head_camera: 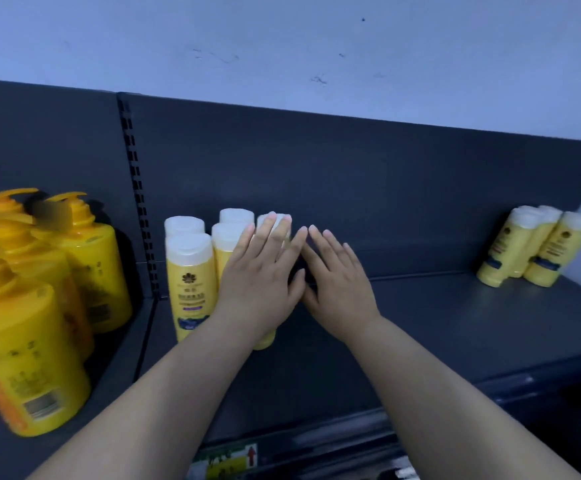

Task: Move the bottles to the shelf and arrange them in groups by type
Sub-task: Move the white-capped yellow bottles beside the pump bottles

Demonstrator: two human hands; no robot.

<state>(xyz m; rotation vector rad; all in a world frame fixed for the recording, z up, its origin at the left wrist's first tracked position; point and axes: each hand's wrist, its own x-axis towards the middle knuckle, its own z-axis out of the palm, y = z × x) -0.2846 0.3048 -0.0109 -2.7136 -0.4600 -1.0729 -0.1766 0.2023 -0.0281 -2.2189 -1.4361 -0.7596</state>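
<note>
I'm in a shop: a dark metal shelf (455, 323) with a slotted upright (136, 188), identical yellow bottles (188, 282) in stock, and an edge label (230, 460).

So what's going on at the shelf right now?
A person is arranging yellow bottles on a dark shelf. The left hand rests flat, fingers straight, against a cluster of white-capped bottles. The right hand is open beside it, holding nothing. Large pump bottles stand grouped to the left, and a second group of white-capped bottles stands at the far right.
</note>
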